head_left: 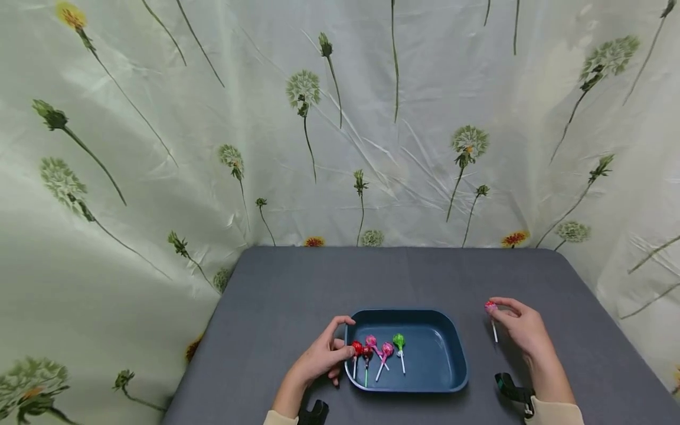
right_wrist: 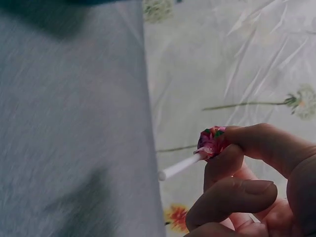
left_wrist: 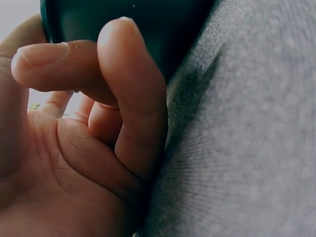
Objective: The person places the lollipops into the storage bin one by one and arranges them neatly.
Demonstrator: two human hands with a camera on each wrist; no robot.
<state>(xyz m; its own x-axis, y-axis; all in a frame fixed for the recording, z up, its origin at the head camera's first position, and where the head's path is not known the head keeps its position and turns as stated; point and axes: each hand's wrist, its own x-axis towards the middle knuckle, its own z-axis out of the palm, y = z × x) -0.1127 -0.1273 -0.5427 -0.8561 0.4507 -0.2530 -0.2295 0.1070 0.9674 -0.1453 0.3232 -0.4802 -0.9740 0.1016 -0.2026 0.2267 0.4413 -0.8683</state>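
My right hand (head_left: 523, 327) pinches a lollipop (right_wrist: 212, 143) by its pink-and-red wrapped head, between thumb and fingertips. The white stick points down, and the hand is above the table to the right of a dark blue tray (head_left: 446, 386). At the tray's left rim, my left hand (head_left: 321, 351) holds the edge with thumb and index finger, its other fingers curled beside the wall. Inside, near the left thumb, lie several lollipops: red ones (head_left: 367, 352), pink ones (head_left: 387, 349) and a green one (head_left: 399, 340). The left wrist view shows curled fingers (left_wrist: 140, 98) against the tray's side.
A grey cloth-covered table (head_left: 319, 277) lies under everything. Behind and beside it hangs a pale curtain (head_left: 414, 147) printed with dandelions. Black wrist straps (head_left: 514, 391) sit at both sleeves.
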